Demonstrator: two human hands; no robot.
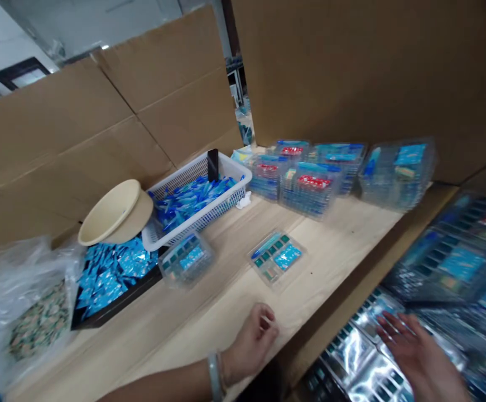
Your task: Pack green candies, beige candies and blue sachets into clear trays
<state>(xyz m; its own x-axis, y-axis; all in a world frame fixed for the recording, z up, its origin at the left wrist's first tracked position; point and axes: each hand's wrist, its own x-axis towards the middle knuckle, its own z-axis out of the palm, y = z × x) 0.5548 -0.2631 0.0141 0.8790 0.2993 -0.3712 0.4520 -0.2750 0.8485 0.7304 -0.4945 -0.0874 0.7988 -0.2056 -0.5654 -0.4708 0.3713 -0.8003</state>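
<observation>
My left hand (251,336), with a pale bangle (215,375) at the wrist, hovers by the table's near edge. Its fingers curl loosely toward the thumb, and nothing shows in them. Beyond it, a clear plastic tray (277,258) lies on the wood, holding dark green squares, a blue pen-like item and a light blue packet. Off the right side of the table, my right hand (414,349) reaches over stacked filled trays (376,357). Its fingers are stretched out and slightly blurred, with nothing visible in them; whether they touch a tray I cannot tell.
Trays stand stacked at the back (309,192). A white basket (232,195) holds blue items and a dark phone-like object (212,166). Beside it are a cream basin (112,209), blue packets (112,273), another filled tray (187,257) and a plastic bag (0,301). Cardboard walls (58,134) surround the table.
</observation>
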